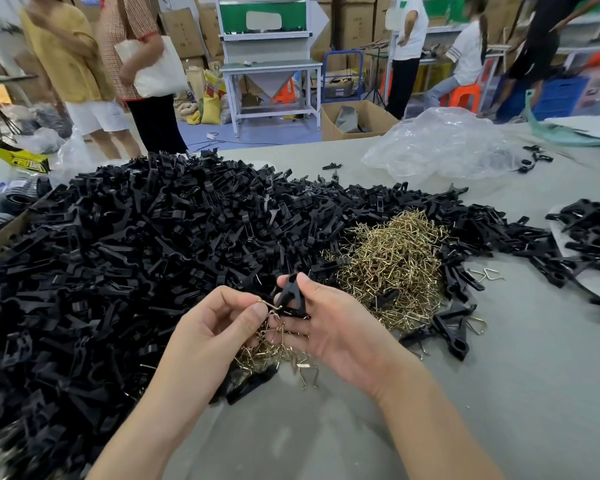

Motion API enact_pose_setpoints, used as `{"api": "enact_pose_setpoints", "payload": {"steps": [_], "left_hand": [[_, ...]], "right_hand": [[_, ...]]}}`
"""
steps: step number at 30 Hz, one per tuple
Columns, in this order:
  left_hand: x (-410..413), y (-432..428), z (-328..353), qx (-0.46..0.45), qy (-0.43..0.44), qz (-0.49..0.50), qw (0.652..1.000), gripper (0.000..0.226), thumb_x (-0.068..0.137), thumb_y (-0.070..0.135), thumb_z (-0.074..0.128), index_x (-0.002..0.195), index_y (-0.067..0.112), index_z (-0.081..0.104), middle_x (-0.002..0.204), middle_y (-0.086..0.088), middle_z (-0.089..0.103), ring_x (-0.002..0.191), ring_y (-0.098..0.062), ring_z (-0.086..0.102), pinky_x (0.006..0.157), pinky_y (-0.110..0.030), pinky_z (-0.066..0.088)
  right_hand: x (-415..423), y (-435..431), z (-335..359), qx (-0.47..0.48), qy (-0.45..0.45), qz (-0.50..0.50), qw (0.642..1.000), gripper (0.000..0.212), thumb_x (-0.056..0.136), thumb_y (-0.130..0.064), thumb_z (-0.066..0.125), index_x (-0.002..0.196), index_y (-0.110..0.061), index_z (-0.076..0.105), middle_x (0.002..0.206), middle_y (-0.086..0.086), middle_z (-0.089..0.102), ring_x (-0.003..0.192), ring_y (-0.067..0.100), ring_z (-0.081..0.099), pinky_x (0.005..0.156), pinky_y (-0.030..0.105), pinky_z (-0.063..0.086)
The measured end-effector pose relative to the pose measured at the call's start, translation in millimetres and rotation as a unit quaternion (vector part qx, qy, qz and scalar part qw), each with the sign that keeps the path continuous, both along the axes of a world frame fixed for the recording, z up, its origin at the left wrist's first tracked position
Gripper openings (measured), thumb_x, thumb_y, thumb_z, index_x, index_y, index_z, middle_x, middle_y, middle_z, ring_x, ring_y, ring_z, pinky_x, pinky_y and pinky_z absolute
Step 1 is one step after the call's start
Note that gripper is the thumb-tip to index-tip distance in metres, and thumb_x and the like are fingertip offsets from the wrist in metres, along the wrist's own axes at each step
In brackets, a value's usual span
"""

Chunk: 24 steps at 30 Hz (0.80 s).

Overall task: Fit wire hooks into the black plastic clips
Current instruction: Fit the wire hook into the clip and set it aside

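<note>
Pinched between the thumb and forefinger of the right hand (336, 327), a black plastic clip (289, 292) stands nearly upright over the near middle of the grey table (499, 393). The left hand (219, 327) pinches a brass-coloured wire hook (270, 305) against the clip's lower end. Loose hooks (274, 358) lie on the table under both hands. A big heap of black clips (136, 237) fills the left side, a pile of wire hooks (395, 261) sits just right of it, and a crumpled clear plastic bag (440, 147) lies at the far right.
</note>
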<state>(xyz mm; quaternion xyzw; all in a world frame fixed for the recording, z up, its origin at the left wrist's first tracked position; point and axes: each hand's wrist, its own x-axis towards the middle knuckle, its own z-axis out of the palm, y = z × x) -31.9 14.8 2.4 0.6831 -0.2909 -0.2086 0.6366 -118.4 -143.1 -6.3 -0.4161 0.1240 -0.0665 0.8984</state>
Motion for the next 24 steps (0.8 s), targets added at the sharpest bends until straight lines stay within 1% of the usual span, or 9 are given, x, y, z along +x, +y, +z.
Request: {"api": "enact_pose_setpoints", "payload": {"steps": [5, 7, 9, 11, 13, 15, 18, 21, 24], "left_hand": [[0.4, 1.6, 3.8, 0.005, -0.011, -0.009, 1.0, 0.011, 0.081, 0.035, 0.07, 0.088, 0.026, 0.071, 0.084, -0.008, 0.074, 0.073, -0.018, 0.069, 0.072, -0.023, 0.057], [0.3, 0.1, 2.6, 0.015, -0.051, 0.027, 0.998, 0.0, 0.085, 0.029, 0.07, 0.086, 0.029, 0.07, 0.081, -0.005, 0.074, 0.072, -0.017, 0.07, 0.07, -0.025, 0.057], [1.1, -0.5, -0.6, 0.054, -0.141, 0.085, 0.985, 0.01, 0.089, 0.025, 0.071, 0.085, 0.034, 0.068, 0.085, 0.004, 0.073, 0.076, -0.011, 0.069, 0.073, -0.024, 0.055], [0.3, -1.8, -0.9, 0.048, -0.158, 0.119, 0.979, 0.011, 0.089, 0.026, 0.072, 0.086, 0.036, 0.068, 0.085, 0.008, 0.072, 0.075, -0.005, 0.067, 0.071, -0.017, 0.053], [-2.6, -3.8, 0.0, 0.012, -0.096, 0.111, 0.989, 0.003, 0.085, 0.033, 0.073, 0.086, 0.032, 0.071, 0.078, 0.005, 0.07, 0.069, -0.005, 0.063, 0.067, -0.014, 0.051], [-8.8, -8.9, 2.3, -0.044, 0.032, 0.072, 0.996, 0.012, 0.078, 0.037, 0.074, 0.083, 0.026, 0.074, 0.072, 0.001, 0.064, 0.066, -0.009, 0.059, 0.064, -0.018, 0.051], [-18.8, -18.4, 3.9, -0.122, 0.217, 0.028, 0.968, 0.008, 0.074, 0.023, 0.072, 0.079, 0.017, 0.076, 0.072, -0.003, 0.063, 0.062, -0.01, 0.059, 0.057, -0.019, 0.053], [-20.7, -20.2, 5.3, -0.137, 0.299, 0.026, 0.944, 0.015, 0.074, 0.022, 0.072, 0.083, 0.01, 0.077, 0.074, -0.004, 0.066, 0.062, -0.008, 0.061, 0.057, -0.019, 0.056], [-19.2, -18.8, 6.8, -0.13, 0.339, 0.017, 0.931, 0.016, 0.078, 0.019, 0.071, 0.085, 0.008, 0.08, 0.075, -0.005, 0.067, 0.062, -0.008, 0.061, 0.056, -0.019, 0.056]], "right_hand": [[-3.1, -4.9, -2.9, 0.039, -0.009, -0.001, 0.999, 0.037, 0.096, -0.038, 0.057, 0.119, -0.01, 0.066, 0.094, 0.006, 0.07, 0.076, 0.017, 0.069, 0.061, 0.028, 0.057], [-2.7, -6.7, -3.1, 0.05, -0.016, -0.011, 0.999, 0.034, 0.096, -0.038, 0.056, 0.115, -0.012, 0.067, 0.094, 0.007, 0.07, 0.079, 0.019, 0.069, 0.065, 0.029, 0.058], [-0.7, -8.6, -5.6, 0.03, -0.023, -0.04, 0.998, 0.032, 0.096, -0.035, 0.057, 0.114, -0.011, 0.068, 0.097, 0.008, 0.072, 0.089, 0.024, 0.072, 0.076, 0.034, 0.06], [1.0, -10.1, -7.4, -0.003, -0.028, -0.074, 0.997, 0.035, 0.092, -0.033, 0.059, 0.116, -0.009, 0.068, 0.104, 0.01, 0.074, 0.101, 0.03, 0.073, 0.087, 0.037, 0.06], [1.6, -9.4, -6.7, 0.001, -0.047, -0.081, 0.996, 0.039, 0.089, -0.029, 0.057, 0.121, -0.009, 0.066, 0.113, 0.012, 0.074, 0.11, 0.031, 0.071, 0.092, 0.039, 0.059], [1.8, -6.8, -5.2, 0.017, -0.065, -0.076, 0.995, 0.037, 0.091, -0.025, 0.054, 0.123, -0.009, 0.066, 0.119, 0.012, 0.072, 0.112, 0.028, 0.069, 0.093, 0.039, 0.058], [3.8, 0.1, -6.2, 0.023, -0.085, -0.068, 0.994, 0.036, 0.094, -0.023, 0.051, 0.125, -0.009, 0.064, 0.12, 0.011, 0.071, 0.109, 0.025, 0.069, 0.092, 0.036, 0.057], [6.2, 5.9, -8.0, 0.013, -0.095, -0.064, 0.993, 0.034, 0.095, -0.024, 0.051, 0.123, -0.009, 0.063, 0.117, 0.011, 0.071, 0.104, 0.024, 0.068, 0.093, 0.034, 0.056], [7.4, 7.3, -9.5, 0.008, -0.091, -0.073, 0.993, 0.033, 0.094, -0.025, 0.052, 0.12, -0.011, 0.066, 0.116, 0.012, 0.071, 0.109, 0.027, 0.066, 0.101, 0.038, 0.054]]}}
